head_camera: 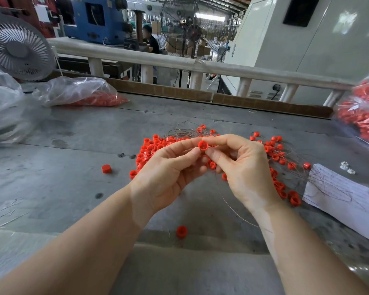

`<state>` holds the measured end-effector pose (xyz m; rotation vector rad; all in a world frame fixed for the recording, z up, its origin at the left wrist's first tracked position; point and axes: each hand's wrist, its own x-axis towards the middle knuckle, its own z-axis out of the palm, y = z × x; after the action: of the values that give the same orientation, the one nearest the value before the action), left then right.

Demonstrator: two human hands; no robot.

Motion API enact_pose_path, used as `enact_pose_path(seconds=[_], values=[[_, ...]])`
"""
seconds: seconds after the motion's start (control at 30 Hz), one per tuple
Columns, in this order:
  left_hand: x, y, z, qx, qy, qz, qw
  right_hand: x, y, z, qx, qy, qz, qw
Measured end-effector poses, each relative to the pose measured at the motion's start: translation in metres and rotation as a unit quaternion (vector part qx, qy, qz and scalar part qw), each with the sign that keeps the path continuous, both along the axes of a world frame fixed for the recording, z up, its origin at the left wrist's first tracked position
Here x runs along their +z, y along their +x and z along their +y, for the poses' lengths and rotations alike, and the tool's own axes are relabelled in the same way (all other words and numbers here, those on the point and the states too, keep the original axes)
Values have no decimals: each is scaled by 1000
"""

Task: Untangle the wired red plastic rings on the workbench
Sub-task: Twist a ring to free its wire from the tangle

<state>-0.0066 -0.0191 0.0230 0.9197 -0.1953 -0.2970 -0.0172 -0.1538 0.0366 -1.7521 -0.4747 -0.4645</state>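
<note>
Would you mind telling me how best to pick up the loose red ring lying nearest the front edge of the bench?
The loose red ring lies apart from the pile, on its side, opening facing sideways. I would come from above and pinch its curved outer wall between thumb and forefinger; the bench around it is bare, leaving fingers room.

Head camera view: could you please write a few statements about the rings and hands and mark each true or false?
1. Both hands pinch one red ring together. True.
2. The left hand rests flat on the workbench. False: it is raised, fingers on the ring.
3. A pile of red rings with thin wires lies behind the hands. True.
4. The sheet of paper lies left of the hands. False: it lies right of the right hand.
</note>
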Motion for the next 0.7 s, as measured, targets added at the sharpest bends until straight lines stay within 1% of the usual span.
enact_pose_path(seconds=[0.2,0.43,0.53,0.7], values=[[-2,1,0,26,-17,-8,999,-1,1,0,-12,-7,-5,1000],[-1,2,0,25,-30,-6,999,-2,4,-1,-10,-21,0,1000],[-1,3,0,20,-38,-4,999,-2,5,-2,-4,-6,11,1000],[-1,3,-1,16,-41,-2,999,-3,7,-3,1,49,37,998]])
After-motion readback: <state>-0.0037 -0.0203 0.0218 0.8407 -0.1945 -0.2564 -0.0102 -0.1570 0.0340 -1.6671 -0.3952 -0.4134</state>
